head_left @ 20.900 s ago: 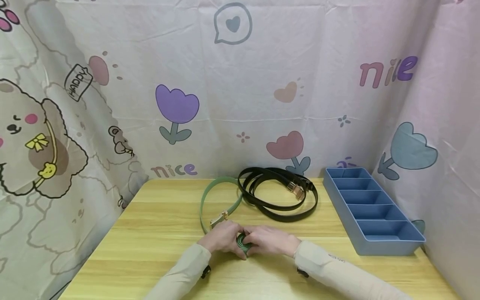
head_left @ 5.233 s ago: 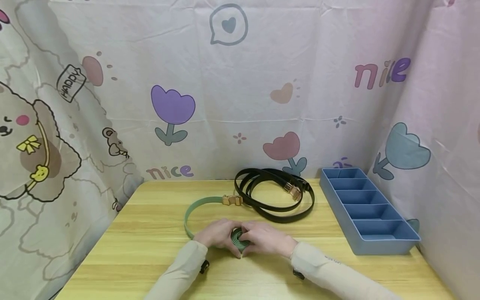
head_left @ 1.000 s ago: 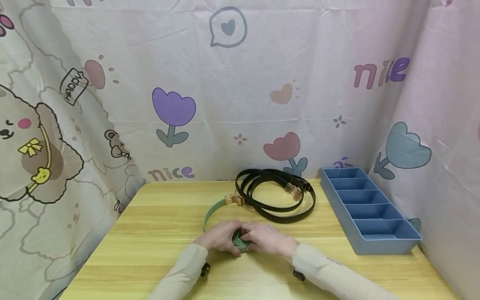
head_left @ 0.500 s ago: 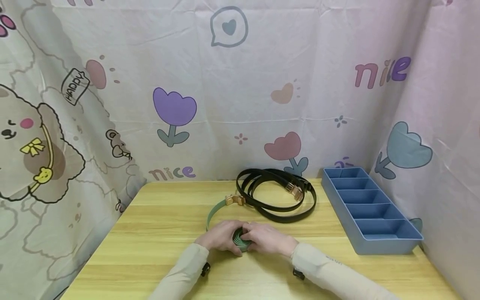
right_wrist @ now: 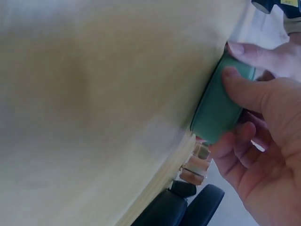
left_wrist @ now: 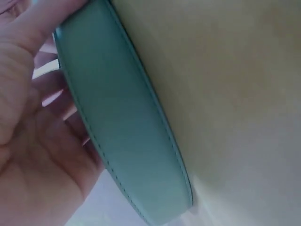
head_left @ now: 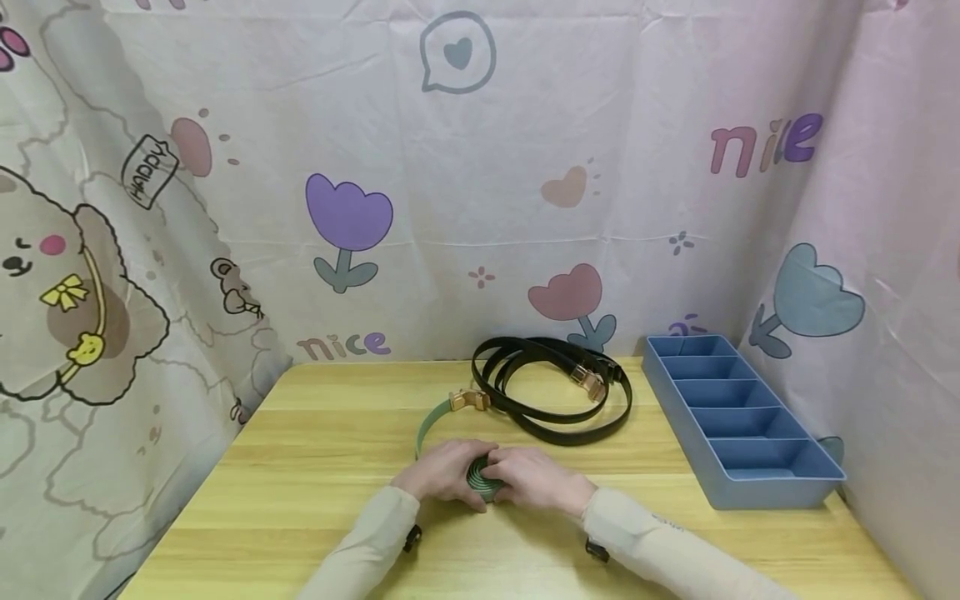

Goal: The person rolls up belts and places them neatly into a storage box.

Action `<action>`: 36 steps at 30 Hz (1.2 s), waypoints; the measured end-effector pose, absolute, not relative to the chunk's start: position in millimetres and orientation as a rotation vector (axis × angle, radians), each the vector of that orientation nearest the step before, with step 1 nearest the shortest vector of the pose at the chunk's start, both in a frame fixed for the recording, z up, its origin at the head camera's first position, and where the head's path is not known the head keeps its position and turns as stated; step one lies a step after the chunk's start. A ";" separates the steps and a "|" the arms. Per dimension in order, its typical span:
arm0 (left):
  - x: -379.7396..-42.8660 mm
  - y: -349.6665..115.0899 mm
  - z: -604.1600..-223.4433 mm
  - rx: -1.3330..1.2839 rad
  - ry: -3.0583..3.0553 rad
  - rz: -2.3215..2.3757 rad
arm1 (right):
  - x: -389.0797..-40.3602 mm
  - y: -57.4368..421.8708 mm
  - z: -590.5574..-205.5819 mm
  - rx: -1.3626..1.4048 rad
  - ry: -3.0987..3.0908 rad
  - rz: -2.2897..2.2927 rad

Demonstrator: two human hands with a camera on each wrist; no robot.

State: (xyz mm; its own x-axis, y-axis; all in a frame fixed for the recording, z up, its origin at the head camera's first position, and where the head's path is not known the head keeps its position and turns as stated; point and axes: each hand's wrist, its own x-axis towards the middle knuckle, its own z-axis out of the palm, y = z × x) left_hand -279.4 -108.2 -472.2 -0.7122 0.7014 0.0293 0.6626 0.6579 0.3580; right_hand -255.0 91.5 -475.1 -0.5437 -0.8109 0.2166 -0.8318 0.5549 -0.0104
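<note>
A green belt [head_left: 483, 482] is wound into a tight spiral standing on its edge at the front middle of the table. My left hand [head_left: 444, 472] curls round the coil's left side, and my right hand [head_left: 542, 480] grips it from the right. In the right wrist view, thumbs of both hands press the outer face of the coil [right_wrist: 217, 106]. The left wrist view has the stitched green strap [left_wrist: 117, 108] close up beside my left thumb. A short unrolled length [head_left: 429, 423] curves back from the left hand to a gold buckle [head_left: 468, 400].
Black belt loops [head_left: 555, 435] with a gold buckle [head_left: 589, 382] lie behind the hands, touching or nearly touching the green belt's buckle. At the right stands a blue divided box [head_left: 772, 493] with several compartments. A patterned cloth [head_left: 465, 167] hangs behind the wooden table [head_left: 300, 483].
Over the longer span the coil has grown, the loose green length has shortened, and its buckle has moved back beside the black loops. In the last second the loose length shortens slightly.
</note>
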 end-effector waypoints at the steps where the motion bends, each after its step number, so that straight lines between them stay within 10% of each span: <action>1: -279.6 -108.3 -471.8 1.145 2.747 0.531 | -255.2 92.2 -474.7 1.394 -2.602 0.166; 36: -275.9 -101.2 -469.3 1.111 2.876 0.391 | -267.8 97.5 -470.1 1.538 -2.480 0.054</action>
